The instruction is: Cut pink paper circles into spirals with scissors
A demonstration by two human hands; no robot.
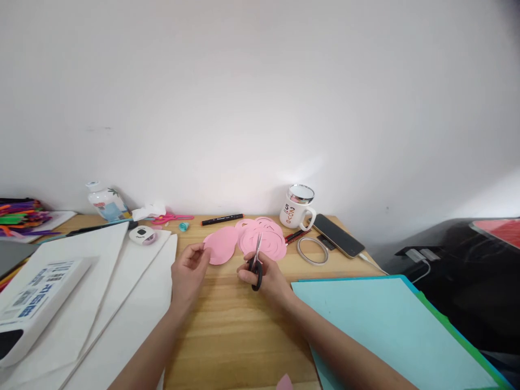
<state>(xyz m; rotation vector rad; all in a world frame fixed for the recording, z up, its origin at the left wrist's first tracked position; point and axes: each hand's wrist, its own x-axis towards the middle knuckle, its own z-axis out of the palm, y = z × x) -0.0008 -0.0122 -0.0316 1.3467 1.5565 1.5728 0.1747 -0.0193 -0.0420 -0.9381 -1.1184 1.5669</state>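
My left hand (192,271) pinches the left edge of a pink paper circle (222,246) between thumb and fingers. In my right hand (266,275) is a pair of scissors (257,265) with black handles, its blades pointing away from me and looking nearly closed. The blades lie over a pile of pink paper spirals (270,241), just right of the circle. Whether the blades touch the pile I cannot tell. A pink paper scrap (284,382) shows at the bottom edge of the view.
Behind the spirals stand a white mug (298,208) and a black marker (222,219). Rightward lie a ring-shaped tape roll (312,251), a phone (339,235) and light blue sheets (377,319). White sheets (138,303), a white box (40,303), a bottle (108,203) and pink scissors (173,218) are leftward.
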